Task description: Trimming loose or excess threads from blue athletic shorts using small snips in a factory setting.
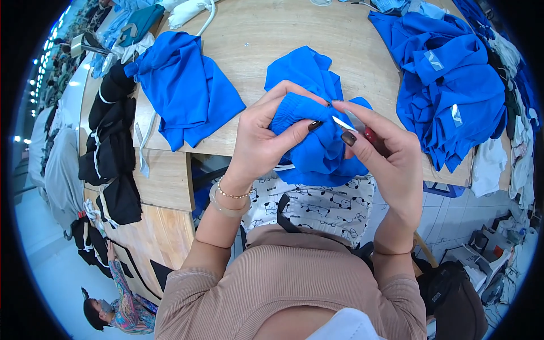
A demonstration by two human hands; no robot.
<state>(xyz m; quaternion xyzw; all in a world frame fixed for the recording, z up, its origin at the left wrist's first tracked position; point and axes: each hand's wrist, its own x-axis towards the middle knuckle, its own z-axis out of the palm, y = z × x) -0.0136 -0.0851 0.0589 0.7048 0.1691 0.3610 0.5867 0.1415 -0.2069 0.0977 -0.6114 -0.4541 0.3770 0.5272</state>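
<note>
Head view: left hand (266, 133) pinches the bunched blue garment (317, 122).
Right hand (388, 153): closed around a small tool (354, 126), mostly hidden.
Table edge (226, 148): just beside hands.

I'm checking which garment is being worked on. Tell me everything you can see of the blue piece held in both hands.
The blue garment is bright royal-blue soft knit, bunched and crumpled, with a gathered elastic-looking band at its top. The left hand grips that band; the right hand pinches it beside a small snipping tool. It hangs over the wooden table edge and onto a patterned apron.
</note>
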